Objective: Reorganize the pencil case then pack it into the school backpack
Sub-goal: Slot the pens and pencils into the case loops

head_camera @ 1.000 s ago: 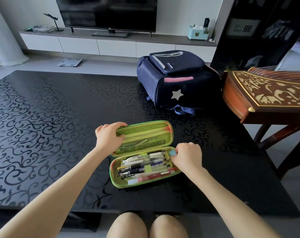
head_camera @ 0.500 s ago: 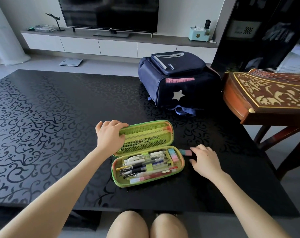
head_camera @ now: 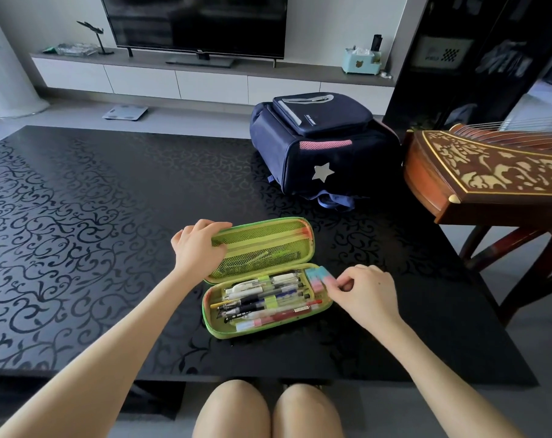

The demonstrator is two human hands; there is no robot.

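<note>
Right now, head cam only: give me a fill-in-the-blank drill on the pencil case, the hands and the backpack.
1. The green hard-shell pencil case on the black patterned table is ____, not closed.
2. The left hand holds the case's mesh-lined ____.
3. The right hand pinches a pink-and-blue eraser at the case's ____ end.
4. The navy fabric backpack bears a white ____ on its front.

Missing words: open; lid; right; star.
</note>
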